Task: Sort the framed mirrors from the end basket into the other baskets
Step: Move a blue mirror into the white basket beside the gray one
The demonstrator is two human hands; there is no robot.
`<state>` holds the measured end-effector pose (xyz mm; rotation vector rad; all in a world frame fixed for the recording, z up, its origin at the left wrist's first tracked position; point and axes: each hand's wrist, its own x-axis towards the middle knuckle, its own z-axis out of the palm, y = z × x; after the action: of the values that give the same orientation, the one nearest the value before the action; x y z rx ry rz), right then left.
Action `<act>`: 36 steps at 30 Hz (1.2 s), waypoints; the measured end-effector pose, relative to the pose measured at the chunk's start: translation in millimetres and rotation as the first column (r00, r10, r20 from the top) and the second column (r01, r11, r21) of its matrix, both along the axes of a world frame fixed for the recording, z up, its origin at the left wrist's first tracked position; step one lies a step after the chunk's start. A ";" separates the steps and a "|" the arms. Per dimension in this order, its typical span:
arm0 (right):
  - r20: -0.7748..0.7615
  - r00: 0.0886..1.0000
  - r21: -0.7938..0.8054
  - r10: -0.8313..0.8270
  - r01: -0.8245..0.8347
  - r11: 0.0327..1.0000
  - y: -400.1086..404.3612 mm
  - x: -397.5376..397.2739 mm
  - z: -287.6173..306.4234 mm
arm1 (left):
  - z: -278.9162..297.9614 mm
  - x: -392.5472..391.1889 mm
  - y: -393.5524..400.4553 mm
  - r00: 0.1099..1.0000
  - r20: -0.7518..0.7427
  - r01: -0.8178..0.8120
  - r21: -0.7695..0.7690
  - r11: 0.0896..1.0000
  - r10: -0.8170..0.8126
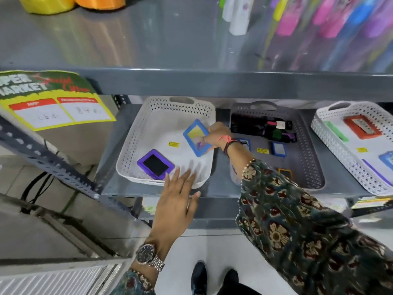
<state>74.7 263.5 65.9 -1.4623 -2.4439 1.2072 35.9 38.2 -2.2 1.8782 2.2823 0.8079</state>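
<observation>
Three perforated baskets stand on a grey shelf. The left white basket (pixel 136 133) holds a purple-framed mirror (pixel 155 164). My right hand (pixel 218 134) grips a blue-framed mirror (pixel 196 137) by its right edge, tilted over that basket's right side. My left hand (pixel 177 195) hovers flat with fingers spread over the basket's front rim, holding nothing. The grey middle basket (pixel 314 171) holds small blue-framed mirrors (pixel 278 149), an orange-framed one (pixel 285 172) and dark packaged items. The right white basket (pixel 331 143) holds red (pixel 362 126), green and blue framed mirrors.
An upper grey shelf (pixel 212 84) overhangs the baskets, with colourful bottles (pixel 297 22) on it. A yellow price sign (pixel 53 103) hangs at the left by a slotted metal upright (pixel 53 165). My shoes (pixel 200 277) stand on the white floor below.
</observation>
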 end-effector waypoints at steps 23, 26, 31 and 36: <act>-0.192 0.803 -0.210 -0.565 0.529 0.822 161.2 402.0 14.4 | -4.3 245.8 166.6 1.000 -0.001 0.019 0.056 0.998 -0.019; -0.235 0.769 -0.224 -0.595 0.553 0.803 181.0 439.6 16.6 | -6.0 262.2 173.9 0.998 -0.048 -0.048 0.068 0.997 0.051; -0.110 0.788 -0.076 -0.605 0.601 0.796 222.2 506.5 8.6 | -8.7 284.4 177.4 0.983 -0.119 -0.129 0.069 0.989 0.137; 0.145 0.826 0.165 -0.545 0.523 0.836 243.4 540.3 -8.0 | -12.1 292.3 177.6 0.981 -0.141 -0.138 0.006 0.990 0.137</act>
<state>614.9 506.9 57.9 -2.1056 -1.9258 0.8182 328.1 215.8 -14.3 1.8483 2.5196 0.7060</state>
